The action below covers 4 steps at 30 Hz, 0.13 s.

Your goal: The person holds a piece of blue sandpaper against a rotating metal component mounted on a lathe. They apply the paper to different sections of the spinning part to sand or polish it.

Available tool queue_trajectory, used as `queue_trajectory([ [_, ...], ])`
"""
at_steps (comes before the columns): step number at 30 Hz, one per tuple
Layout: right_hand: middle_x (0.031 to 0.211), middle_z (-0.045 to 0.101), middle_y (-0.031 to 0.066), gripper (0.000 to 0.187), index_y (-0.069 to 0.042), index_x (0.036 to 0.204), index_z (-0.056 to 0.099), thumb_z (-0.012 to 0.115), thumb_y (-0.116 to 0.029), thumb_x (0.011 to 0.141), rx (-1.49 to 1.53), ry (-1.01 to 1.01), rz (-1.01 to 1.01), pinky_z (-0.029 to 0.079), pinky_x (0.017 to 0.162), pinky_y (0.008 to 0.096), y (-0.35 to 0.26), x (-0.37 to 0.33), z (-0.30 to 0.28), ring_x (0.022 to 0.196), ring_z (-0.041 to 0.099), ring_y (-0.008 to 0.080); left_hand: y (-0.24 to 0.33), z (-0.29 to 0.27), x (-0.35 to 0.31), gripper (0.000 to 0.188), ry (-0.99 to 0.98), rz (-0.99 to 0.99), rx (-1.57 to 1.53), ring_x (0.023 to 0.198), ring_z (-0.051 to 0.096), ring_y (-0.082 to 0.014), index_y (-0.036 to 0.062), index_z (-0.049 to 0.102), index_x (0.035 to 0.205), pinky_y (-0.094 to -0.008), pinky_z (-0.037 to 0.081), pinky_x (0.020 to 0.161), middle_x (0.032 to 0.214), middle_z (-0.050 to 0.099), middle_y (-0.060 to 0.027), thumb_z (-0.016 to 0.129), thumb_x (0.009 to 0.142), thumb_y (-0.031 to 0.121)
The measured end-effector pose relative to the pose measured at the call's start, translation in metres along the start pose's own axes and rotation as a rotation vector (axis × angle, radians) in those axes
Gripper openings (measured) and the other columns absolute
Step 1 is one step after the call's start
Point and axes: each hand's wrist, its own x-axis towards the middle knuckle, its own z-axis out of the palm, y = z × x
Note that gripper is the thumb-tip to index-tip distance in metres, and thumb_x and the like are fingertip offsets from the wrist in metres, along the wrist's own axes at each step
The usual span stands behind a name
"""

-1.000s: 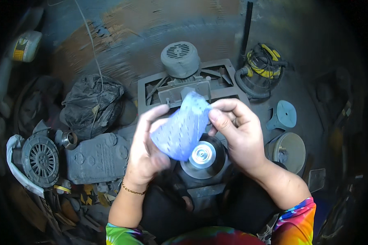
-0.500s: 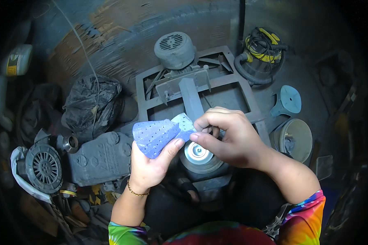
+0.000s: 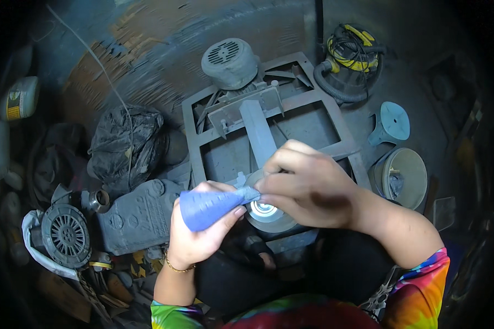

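Observation:
A purple-blue perforated sheet (image 3: pixel 204 211), curled into a cone, lies across my left hand (image 3: pixel 187 244). The fingers and thumb of that hand wrap round it. At its narrow right end, the fingers of my right hand (image 3: pixel 315 189) pinch a twisted, paler tip. Just below my right fingertips is a round machine part with a shiny metal centre (image 3: pixel 264 210), partly hidden by that hand. I cannot tell the sheet's exact material.
Ahead stands a metal frame (image 3: pixel 343 129) with a motor (image 3: pixel 229 63). A black and yellow vacuum cleaner (image 3: pixel 354 71), a pale blue stool (image 3: pixel 394 122) and a bucket (image 3: pixel 417 181) are at right. At left are a dusty gearbox-like casting (image 3: pixel 134 216), a finned round machine (image 3: pixel 66 234) and a black bag (image 3: pixel 125 140).
The sheet's right end, flatter and more spread before, is now twisted narrow. My right fingers have closed in on it, and the sheet is rolled tighter in my left hand.

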Motion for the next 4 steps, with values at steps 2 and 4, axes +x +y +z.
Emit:
queue_trajectory([
  [2,0.090,0.061,0.0079,0.018,-0.008,0.094,0.069,0.075,-0.015,0.079,-0.066,0.038,0.022,0.050,0.076,0.0374,-0.007,-0.008,0.004,0.091,0.061,0.0285,-0.007,-0.005,0.002,0.015,-0.025,0.487,0.535,0.081,0.068,-0.0210,-0.0008,0.065,0.085,-0.0305,0.055,0.073,0.091,0.070,-0.0127,0.079,0.077,-0.002],
  [4,0.096,0.060,0.0089,0.023,-0.010,0.100,0.069,0.075,-0.017,0.078,-0.099,0.031,-0.010,0.051,0.076,0.0367,-0.003,-0.019,0.012,0.094,0.059,0.0284,-0.005,-0.004,0.002,0.011,-0.021,0.545,0.656,0.081,0.069,-0.0274,0.0018,0.068,0.079,-0.0329,0.055,0.074,0.091,0.070,-0.0142,0.077,0.075,-0.003],
])
